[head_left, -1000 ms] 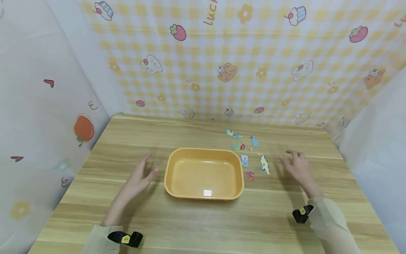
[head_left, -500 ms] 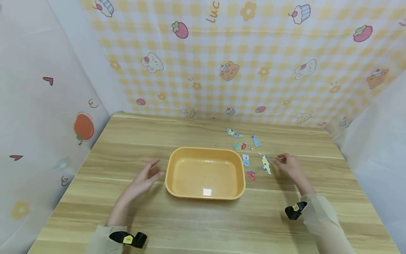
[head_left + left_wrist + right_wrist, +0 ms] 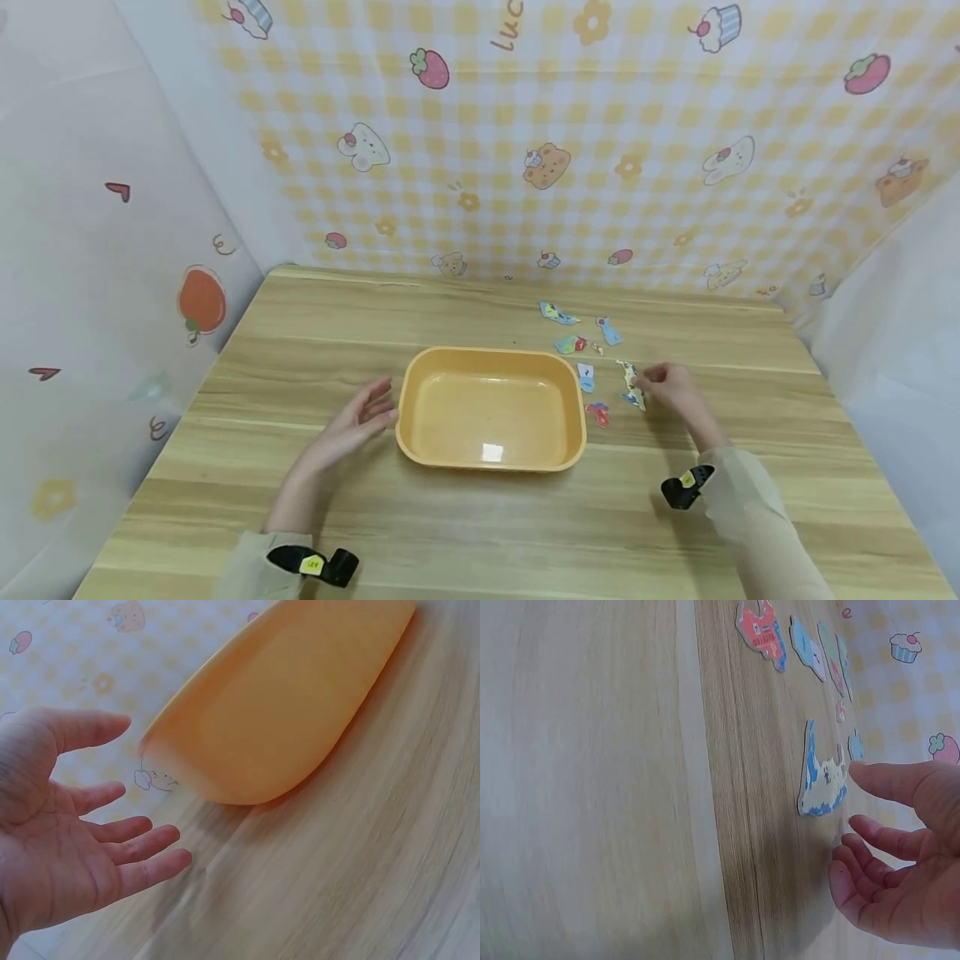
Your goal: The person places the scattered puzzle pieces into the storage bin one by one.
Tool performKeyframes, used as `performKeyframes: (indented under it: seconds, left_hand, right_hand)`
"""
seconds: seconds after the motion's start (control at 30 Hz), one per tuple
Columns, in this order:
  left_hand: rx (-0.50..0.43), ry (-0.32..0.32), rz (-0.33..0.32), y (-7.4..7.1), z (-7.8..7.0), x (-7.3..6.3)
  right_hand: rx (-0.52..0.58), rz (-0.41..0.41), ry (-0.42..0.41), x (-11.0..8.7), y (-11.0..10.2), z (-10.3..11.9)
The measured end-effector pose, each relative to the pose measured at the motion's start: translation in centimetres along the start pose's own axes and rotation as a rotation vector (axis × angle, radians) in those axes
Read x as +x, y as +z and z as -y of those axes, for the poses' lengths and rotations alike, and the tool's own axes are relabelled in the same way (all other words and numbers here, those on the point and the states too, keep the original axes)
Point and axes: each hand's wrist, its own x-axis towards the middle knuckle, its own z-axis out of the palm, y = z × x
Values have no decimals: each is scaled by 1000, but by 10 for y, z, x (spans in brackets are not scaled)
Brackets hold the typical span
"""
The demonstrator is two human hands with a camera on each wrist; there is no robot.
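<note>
My right hand (image 3: 675,396) reaches down to a cream-and-blue puzzle piece (image 3: 628,375) of irregular outline, its fingertips overlapping the piece in the head view. In the right wrist view the thumb tip comes close to this piece, and the other fingers (image 3: 877,832) are loosely bent with a gap to the thumb. My left hand (image 3: 352,429) is beside the left end of a yellow-orange plastic tray (image 3: 480,408), thumb tip right at the rim. Its fingers (image 3: 154,871) are spread and hold nothing.
Several other flat, irregular pieces lie right of and behind the tray: a red one (image 3: 598,414), a white-and-blue one (image 3: 586,377), a green-and-red one (image 3: 571,344), a light blue one (image 3: 608,331) and a blue-and-yellow one (image 3: 558,314). A checked cloth (image 3: 480,167) hangs behind the wooden table (image 3: 480,533).
My right hand has moved left to the cream-and-blue piece, its fingers drawing closer together. The left hand has moved right, up to the tray's left rim.
</note>
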Motion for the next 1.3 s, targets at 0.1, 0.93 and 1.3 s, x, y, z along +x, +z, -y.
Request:
performKeyframes:
  seconds: [0.1,0.93,1.3]
  left_hand:
    - [-74,-40,11,3,-1,2]
    - [-257,-85,11,14,15,6]
    - [-269,-93,22,18,17,6]
  right_hand:
    - [15,8,19,1,2,1]
    - [42,-14,142,4,9,14]
    - [57,39,151,4,4,7]
